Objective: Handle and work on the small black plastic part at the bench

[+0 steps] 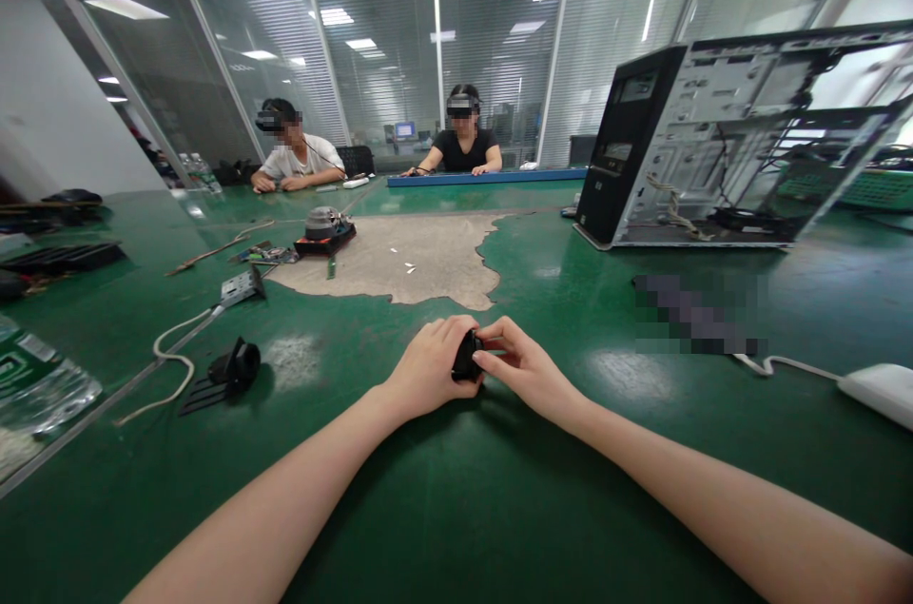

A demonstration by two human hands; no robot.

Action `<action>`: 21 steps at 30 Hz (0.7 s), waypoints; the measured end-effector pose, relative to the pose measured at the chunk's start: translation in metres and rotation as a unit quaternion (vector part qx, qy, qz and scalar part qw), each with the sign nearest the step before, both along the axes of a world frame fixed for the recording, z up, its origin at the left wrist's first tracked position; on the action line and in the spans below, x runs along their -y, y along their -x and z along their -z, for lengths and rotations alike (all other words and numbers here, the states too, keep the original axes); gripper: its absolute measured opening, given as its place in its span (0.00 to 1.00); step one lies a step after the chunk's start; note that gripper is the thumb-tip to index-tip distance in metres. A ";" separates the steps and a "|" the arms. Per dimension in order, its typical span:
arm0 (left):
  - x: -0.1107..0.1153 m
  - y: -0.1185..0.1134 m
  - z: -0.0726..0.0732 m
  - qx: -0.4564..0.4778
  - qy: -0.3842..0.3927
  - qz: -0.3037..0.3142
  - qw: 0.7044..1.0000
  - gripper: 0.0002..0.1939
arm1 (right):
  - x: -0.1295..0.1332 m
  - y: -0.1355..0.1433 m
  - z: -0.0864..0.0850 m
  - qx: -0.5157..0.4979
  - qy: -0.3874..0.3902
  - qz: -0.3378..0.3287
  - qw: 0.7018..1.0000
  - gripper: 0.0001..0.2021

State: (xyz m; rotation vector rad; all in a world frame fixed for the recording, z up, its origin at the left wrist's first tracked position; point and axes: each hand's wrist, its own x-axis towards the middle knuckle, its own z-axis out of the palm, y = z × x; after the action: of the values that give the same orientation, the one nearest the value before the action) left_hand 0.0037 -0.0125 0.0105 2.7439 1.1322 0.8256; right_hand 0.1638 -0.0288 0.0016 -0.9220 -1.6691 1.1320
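Observation:
A small black part (467,357) is held just above the green table (442,499), in the middle of the view. My left hand (430,359) wraps round it from the left, with the thumb along its lower edge. From the right, my right hand (518,364) touches the same part with thumb and forefinger pinched at its upper right side. The fingers cover much of the part, so its exact shape cannot be made out. Left of my hands a black plastic piece with a round end (239,364) lies on the table.
An open computer case (628,147) stands at the right, near a white adapter (881,393). A water bottle (43,376), a metal bracket (241,288) with a cable, and a cooler (326,225) are at the left. Two people sit across the table.

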 end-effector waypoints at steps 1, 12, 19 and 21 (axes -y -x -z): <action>0.000 0.000 0.000 -0.001 0.000 -0.001 1.000 0.25 | -0.001 0.000 0.001 0.000 0.004 0.003 1.000 0.08; 0.000 0.000 0.000 -0.008 -0.002 -0.001 1.000 0.27 | 0.001 -0.001 -0.005 0.021 0.016 -0.010 1.000 0.10; 0.000 0.000 0.000 -0.009 -0.007 0.003 1.000 0.26 | -0.002 -0.002 0.000 0.008 0.006 -0.004 1.000 0.07; -0.001 0.000 0.001 -0.008 -0.006 0.005 1.000 0.27 | -0.003 -0.001 0.001 0.007 0.008 0.000 1.000 0.08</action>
State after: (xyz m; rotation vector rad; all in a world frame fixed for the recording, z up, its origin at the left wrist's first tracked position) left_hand 0.0038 -0.0118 0.0097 2.7677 1.1205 0.8123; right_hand 0.1651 -0.0260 0.0005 -0.9423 -1.6741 1.1424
